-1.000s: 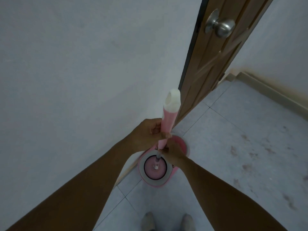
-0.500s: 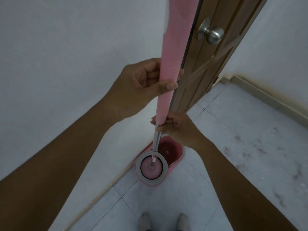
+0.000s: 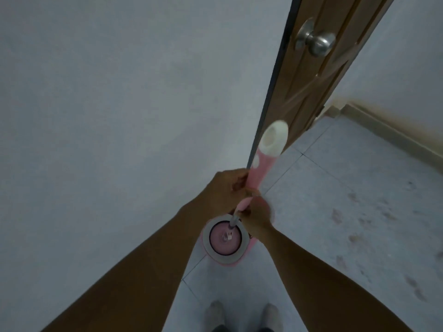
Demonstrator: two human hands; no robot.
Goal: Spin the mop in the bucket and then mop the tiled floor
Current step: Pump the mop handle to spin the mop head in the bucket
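Mop handle [image 3: 260, 168] stands in the bucket [image 3: 221, 258], left hand [image 3: 227, 188] and right hand [image 3: 257, 213] both clasping it — spinning step; next, pump again — then lift out

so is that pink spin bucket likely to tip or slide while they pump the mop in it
Probably stable: the spin bucket looks low and wide, flat on the tiled floor. It might skid, since the tiles look smooth. The mop handle, held by both hands, stands nearly upright, so side load seems small.

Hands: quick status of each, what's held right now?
Left hand: closed around the pink plastic mop handle.
Right hand: closed on the same handle, lower down, above the round pink spin bucket.
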